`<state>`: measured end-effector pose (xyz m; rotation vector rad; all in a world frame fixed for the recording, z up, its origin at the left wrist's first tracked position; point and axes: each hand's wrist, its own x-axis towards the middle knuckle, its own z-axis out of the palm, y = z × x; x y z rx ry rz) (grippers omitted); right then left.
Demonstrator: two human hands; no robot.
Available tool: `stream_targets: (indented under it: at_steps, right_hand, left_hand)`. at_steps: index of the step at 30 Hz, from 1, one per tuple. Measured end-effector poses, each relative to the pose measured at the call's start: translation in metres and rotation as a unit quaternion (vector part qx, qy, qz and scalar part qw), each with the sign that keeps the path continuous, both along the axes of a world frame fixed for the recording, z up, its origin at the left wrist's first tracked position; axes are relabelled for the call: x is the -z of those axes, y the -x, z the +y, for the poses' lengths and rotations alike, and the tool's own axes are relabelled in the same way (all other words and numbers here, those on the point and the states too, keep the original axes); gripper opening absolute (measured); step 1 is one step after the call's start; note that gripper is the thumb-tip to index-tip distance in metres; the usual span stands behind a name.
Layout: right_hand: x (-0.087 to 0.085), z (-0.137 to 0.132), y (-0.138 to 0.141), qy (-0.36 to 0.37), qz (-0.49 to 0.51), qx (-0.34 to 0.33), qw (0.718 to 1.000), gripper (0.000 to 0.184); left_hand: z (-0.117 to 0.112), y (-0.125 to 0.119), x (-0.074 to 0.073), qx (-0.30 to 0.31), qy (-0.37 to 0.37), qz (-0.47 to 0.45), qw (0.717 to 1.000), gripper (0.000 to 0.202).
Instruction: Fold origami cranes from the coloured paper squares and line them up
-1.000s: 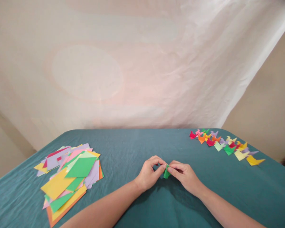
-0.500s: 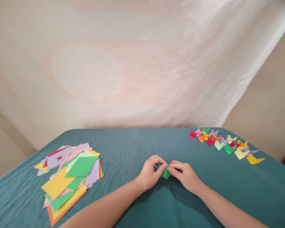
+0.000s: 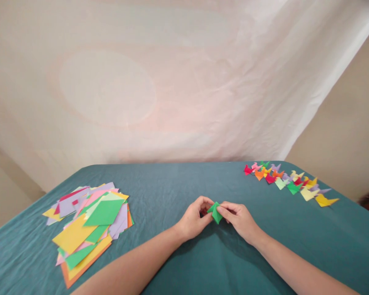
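Note:
A small piece of folded green origami paper point(image 3: 215, 213) is held between both hands, just above the front middle of the table. My left hand point(image 3: 195, 219) pinches its left edge between thumb and fingers. On the other side, my right hand point(image 3: 238, 219) grips the right edge, thumb on the near face. The paper shows a pointed top and a crease down its middle. My fingertips hide its side edges.
A loose pile of coloured paper sheets point(image 3: 104, 212) spreads over the left of the teal-covered table point(image 3: 160, 184). Rows of small folded paper birds point(image 3: 294, 187) in several colours stand at the back right. A pale cloth point(image 3: 184, 90) hangs behind the table.
The green paper has turned and spread, showing a wider, diamond-like face with a crease. Both hands still hold it and have shifted only slightly. The whole view has moved a little.

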<state>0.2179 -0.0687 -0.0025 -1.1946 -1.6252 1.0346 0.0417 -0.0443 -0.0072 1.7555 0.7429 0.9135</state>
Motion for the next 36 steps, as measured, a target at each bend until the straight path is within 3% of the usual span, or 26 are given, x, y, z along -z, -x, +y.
stream_targets:
  at_steps: [9,24,32,36]
  right_hand:
    - [0.004,0.001,0.004,0.013,0.027,0.029,0.999,0.033]
    - [0.008,0.002,0.006,0.047,0.032,0.048,0.997,0.034]
    - [0.005,0.003,0.006,0.05,0.055,0.069,0.995,0.033]
    - [0.005,0.003,0.007,0.05,0.048,0.064,0.995,0.033]
  left_hand:
    - [0.002,0.0,0.003,0.007,0.029,-0.005,1.0,0.032]
    - [-0.002,0.0,-0.006,-0.004,0.04,0.021,0.999,0.04]
    - [0.0,0.005,-0.007,0.033,0.063,-0.025,0.997,0.039]
    - [0.003,0.004,-0.003,0.004,0.075,-0.036,0.997,0.025]
